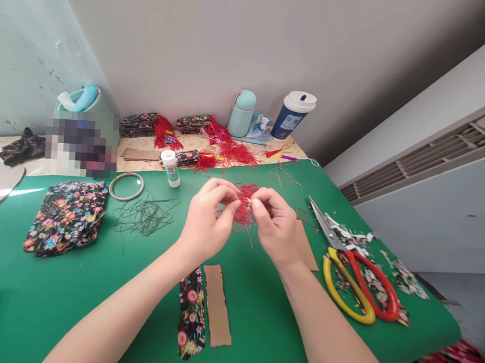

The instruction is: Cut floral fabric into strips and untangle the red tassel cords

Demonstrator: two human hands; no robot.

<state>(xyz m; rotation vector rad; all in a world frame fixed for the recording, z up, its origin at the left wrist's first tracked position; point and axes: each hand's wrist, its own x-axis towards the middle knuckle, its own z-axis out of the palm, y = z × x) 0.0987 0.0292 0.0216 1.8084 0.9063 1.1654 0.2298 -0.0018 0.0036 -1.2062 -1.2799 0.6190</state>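
Observation:
My left hand (209,218) is closed in a pinch over the middle of the green table; what sits between its fingertips is too small to make out. Facing it, my right hand (273,224) pinches a small yellowish piece (249,202) between thumb and forefinger. Behind and between the hands lies a tangled heap of red cord (244,217). Nearer to me, a strip of black floral fabric (191,315) lies beside a brown cardboard strip (218,306) with dark edges. Another brown card (306,245) is partly hidden by my right hand and wrist.
Large scissors (344,264) with yellow and red handles lie open on fabric scraps (405,276) at right. Leftward are folded floral fabric (65,214), dark green cord (145,215), a tape roll (111,187) and a glue stick (170,169). A flask (242,116) and paper cup (292,119) stand behind.

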